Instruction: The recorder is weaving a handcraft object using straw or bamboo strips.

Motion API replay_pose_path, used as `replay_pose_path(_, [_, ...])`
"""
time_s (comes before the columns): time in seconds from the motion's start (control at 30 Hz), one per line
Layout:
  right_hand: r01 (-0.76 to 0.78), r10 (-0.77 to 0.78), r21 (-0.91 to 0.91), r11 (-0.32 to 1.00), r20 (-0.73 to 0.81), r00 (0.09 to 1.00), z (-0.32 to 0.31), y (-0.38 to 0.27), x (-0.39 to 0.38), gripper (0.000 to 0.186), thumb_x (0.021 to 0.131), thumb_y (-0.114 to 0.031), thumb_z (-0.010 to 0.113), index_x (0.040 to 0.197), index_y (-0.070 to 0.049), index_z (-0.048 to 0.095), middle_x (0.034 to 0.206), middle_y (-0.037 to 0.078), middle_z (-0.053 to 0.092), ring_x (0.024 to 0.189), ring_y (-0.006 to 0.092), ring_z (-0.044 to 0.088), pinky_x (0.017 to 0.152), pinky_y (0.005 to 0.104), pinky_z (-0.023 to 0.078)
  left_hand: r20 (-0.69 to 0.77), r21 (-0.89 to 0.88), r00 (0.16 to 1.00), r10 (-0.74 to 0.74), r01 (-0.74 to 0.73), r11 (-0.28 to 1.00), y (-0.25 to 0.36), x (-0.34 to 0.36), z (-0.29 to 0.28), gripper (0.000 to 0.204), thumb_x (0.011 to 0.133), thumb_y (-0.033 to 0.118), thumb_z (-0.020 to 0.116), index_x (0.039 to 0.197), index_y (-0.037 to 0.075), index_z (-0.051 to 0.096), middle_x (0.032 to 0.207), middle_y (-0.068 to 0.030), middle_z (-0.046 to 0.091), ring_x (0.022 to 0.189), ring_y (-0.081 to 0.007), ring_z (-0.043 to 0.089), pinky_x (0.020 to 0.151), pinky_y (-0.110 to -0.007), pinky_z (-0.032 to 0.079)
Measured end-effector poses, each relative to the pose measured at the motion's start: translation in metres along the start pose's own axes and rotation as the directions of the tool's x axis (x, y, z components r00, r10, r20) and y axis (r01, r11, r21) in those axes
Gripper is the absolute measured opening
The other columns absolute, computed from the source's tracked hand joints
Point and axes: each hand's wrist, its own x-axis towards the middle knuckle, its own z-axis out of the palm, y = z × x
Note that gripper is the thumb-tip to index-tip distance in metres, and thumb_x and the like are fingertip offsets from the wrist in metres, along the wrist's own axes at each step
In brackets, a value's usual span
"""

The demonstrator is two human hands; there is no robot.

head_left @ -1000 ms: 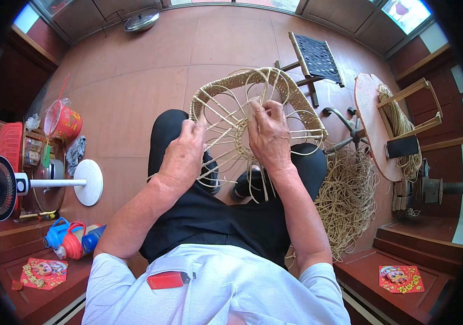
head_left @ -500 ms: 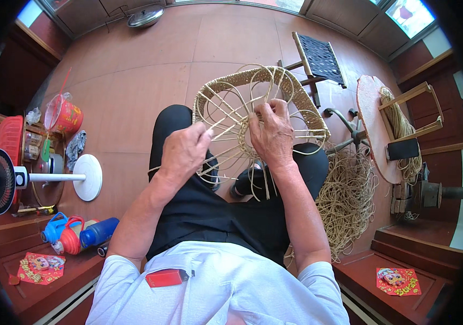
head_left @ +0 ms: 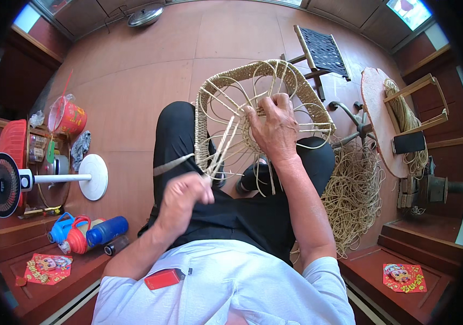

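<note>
Woven basket [head_left: 201, 127] sits at our knees, pale cords [head_left: 223, 142] slanting toward our left hand [head_left: 184, 197].

Our right hand [head_left: 274, 130] pinches cords near the basket's middle; our left fingers curl narrowly, blurred, and we cannot tell whether they grip. We note yellow lettering on a red card [head_left: 404, 278] and a marking too small to read on a fan [head_left: 2, 185].
</note>
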Motion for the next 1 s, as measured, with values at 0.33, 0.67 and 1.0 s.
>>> replay_pose_path(0.33, [0.03, -0.03, -0.002, 1.0, -0.031, 0.999, 0.001, 0.0, 0.0, 0.026, 0.098, -0.033, 0.081, 0.104, -0.009, 0.075, 0.113, 0.012, 0.062, 0.11, 0.0345, 0.068, 0.09, 0.05, 0.06, 0.154, -0.213, 0.867, -0.474, 0.498, 0.841, 0.019, -0.028, -0.016, 0.021, 0.117, 0.027, 0.062, 0.125, 0.007, 0.064, 0.102, -0.0072, 0.076, 0.054, -0.001, 0.039, 0.055, -0.022, 0.041])
replay_pose_path(0.67, [0.043, -0.043, -0.014, 0.999, -0.018, 0.999, 0.002, 0.002, 0.004, 0.026, 0.101, -0.033, 0.077, 0.104, -0.007, 0.075, 0.113, 0.014, 0.062, 0.109, 0.0352, 0.067, 0.091, 0.0499, 0.059, -0.041, 0.394, 0.956, -0.29, 0.282, 0.875, 0.022, -0.015, -0.033, 0.033, 0.114, 0.022, 0.063, 0.142, 0.003, 0.065, 0.127, -0.013, 0.08, 0.06, -0.0036, 0.05, 0.055, -0.022, 0.045])
replay_pose_path(1.0, [0.075, -0.073, 0.035, 0.997, -0.057, 0.996, 0.003, 0.005, 0.003, 0.021, 0.105, -0.027, 0.071, 0.102, -0.007, 0.075, 0.11, 0.014, 0.064, 0.106, 0.0352, 0.068, 0.088, 0.0502, 0.058, 0.105, 0.944, 0.977, 0.188, -0.157, 0.29, 0.038, 0.105, 0.013, 0.03, 0.108, 0.031, 0.071, 0.113, 0.003, 0.08, 0.108, -0.019, 0.08, 0.096, -0.039, 0.078, 0.086, -0.046, 0.06])
